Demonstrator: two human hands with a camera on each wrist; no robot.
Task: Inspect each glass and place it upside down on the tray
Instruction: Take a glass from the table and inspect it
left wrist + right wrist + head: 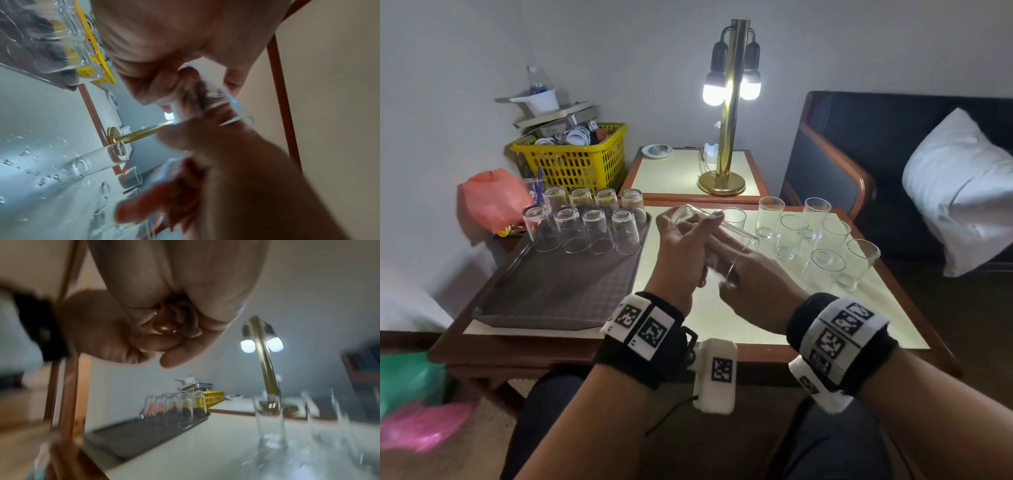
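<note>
A clear glass lay tilted on its side in the air above the middle of the table, between the tray and the group of upright glasses, its base pointing toward the far left and its open rim toward the near right. The left hand curled its fingers around the base end, and the right hand held the rim end, fingers wrapped about the wall; both hands gripped the same glass. It looked like the inspection step, the glass not yet turned fully over.

Two things could have gone wrong, in my judgement. Water drops showed on the tabletop in the left wrist view, so the glass may have been wet and could have slipped as it passed from two hands to one. The inverted glasses also stood packed in two rows at the tray's far edge, and setting the next one down too close could have knocked a neighbour.

The tray was dark, lying along the table's left side, its near part bare. Upright glasses waited near the right far corner. Beyond stood a small side table with a lit brass lamp, a yellow basket, and a dark sofa with a white pillow.
</note>
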